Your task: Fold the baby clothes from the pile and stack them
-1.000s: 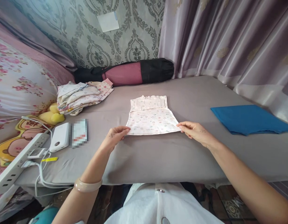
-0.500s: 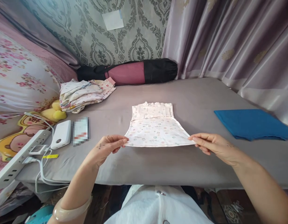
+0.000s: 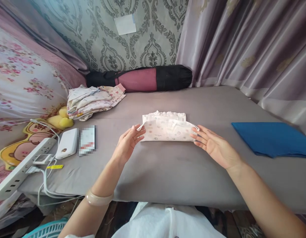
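Since the earlier frame, the near hem of the printed garment (image 3: 167, 131) has risen and swung toward the far edge of the bench (image 3: 157, 178). Left hand (image 3: 129, 142) and right hand (image 3: 216, 147) are apart, fingers closed on opposite hem ends. The garment lies ahead and between them, about equally near each, its long axis left to right, parallel to the bench's near edge. Its cloth looks thin and soft, ruffled at the back. Toward the bench's right edge lies a flat, angular blue cloth (image 3: 272, 138); toward the far-left corner, a crumpled clothes pile (image 3: 90, 102).

Patterned wallpaper (image 3: 153, 49), draped curtains (image 3: 217, 43), floral fabric (image 3: 21, 69) — this is a home.
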The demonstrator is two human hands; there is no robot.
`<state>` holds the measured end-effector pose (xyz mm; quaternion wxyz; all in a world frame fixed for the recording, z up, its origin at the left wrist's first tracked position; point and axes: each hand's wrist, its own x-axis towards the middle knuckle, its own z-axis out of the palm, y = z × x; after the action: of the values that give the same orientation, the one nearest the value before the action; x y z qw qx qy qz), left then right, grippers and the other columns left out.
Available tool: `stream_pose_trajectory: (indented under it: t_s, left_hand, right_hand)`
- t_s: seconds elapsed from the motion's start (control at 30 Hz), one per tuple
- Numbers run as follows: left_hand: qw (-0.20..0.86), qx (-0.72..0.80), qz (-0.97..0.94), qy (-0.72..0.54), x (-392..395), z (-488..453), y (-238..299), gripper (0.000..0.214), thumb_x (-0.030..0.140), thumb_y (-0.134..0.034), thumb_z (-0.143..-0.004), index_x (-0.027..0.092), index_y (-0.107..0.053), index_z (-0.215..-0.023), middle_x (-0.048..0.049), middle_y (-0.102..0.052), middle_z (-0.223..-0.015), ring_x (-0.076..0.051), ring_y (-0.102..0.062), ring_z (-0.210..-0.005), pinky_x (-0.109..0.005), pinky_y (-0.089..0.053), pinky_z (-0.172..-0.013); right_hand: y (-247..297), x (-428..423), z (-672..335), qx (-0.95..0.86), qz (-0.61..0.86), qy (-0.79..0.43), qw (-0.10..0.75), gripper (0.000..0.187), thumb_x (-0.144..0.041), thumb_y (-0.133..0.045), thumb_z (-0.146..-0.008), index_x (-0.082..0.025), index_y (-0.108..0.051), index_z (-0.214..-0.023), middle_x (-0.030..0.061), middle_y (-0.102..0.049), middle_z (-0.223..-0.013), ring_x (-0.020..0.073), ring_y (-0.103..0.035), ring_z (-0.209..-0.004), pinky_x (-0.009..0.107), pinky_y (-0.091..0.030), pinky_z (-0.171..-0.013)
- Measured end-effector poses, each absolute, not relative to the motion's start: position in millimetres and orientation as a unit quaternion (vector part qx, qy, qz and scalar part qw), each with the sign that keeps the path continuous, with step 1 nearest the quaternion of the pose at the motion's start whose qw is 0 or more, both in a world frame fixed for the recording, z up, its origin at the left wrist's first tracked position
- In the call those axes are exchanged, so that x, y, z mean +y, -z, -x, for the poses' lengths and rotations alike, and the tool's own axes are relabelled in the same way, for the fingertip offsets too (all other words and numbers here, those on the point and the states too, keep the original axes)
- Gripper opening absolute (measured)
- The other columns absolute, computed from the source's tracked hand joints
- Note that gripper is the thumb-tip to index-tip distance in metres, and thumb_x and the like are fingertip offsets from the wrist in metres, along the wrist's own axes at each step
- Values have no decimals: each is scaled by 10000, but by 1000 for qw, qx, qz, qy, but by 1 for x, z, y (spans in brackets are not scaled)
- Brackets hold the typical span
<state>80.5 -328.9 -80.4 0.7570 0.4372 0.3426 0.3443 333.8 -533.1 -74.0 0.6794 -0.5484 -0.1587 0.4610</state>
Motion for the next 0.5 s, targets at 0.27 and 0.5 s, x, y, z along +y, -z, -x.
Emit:
stream_pose_trajectory:
  t_s: [0.27,0.5]
  left_hand:
    - [750,342,-422,-378,-301,-121,100,345,408,-641,-896,126,-646,-1094,-153,-664,-1204,-252,-617,-1181,-385,-484,-1022]
    - [740,367,-409,-388,-273,-151,113,238,366,-602,-923,132,-628,-953,-138,-684,-1097,-214,-654,-1095,-358,-493,-1008]
  right_hand:
    - [79,-487,-343,-198,547,-454,675,469,-416,-380,-953,-242,-476,-1379,94,-393,-1555,260,-492,-1341,458,-486,-1055]
    - [88,-453,-359,-186,545,-454,680,469,-397,-344,-950,-205,-435,-1368,141,-339,-1576,255,-438,-1382,447,-473,-1056]
